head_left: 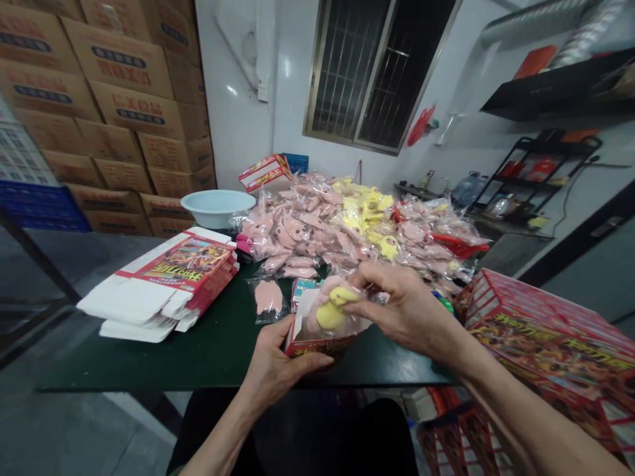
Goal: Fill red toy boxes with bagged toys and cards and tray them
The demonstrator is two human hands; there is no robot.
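Near the table's front edge, my left hand grips a red printed box with its white flaps open. Fingers and thumb of my right hand pinch a bagged yellow piece at the mouth of that box. Pink pieces in clear plastic show behind the yellow one, partly inside the box. Just beyond the box lie small printed packets, partly hidden. To their left, a single bagged pink piece rests flat on the green table.
A heap of bagged pink pieces and yellow ones covers the table's back. Flattened boxes are stacked at left, near a pale blue basin. Filled-out red boxes stand at right. Cartons line the back left.
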